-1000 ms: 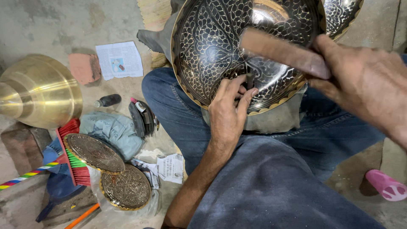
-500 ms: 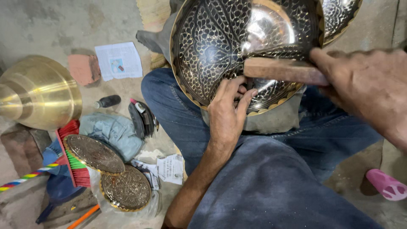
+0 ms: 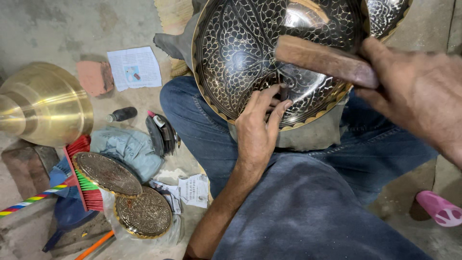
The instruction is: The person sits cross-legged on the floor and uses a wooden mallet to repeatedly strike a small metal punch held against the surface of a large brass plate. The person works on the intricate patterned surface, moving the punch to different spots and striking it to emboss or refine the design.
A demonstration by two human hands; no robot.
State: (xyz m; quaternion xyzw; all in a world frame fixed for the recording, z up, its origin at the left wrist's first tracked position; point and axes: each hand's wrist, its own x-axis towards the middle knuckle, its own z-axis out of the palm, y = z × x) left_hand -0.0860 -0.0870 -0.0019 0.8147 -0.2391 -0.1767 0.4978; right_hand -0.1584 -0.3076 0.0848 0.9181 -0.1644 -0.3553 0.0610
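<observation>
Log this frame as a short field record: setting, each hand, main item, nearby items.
setting: person seated on a concrete floor
left hand: fingers pinch a small tool against the large black engraved brass bowl
right hand: grips a brown wooden mallet over the bowl
nearby: plain polished brass vessel, two round engraved brass plates, red-bristled brush, pink sandal

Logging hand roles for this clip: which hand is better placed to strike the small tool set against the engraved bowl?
Right, probably. The right hand grips the wooden mallet poised just above the small tool, which the left hand pinches in its fingers against the engraved bowl.
</observation>
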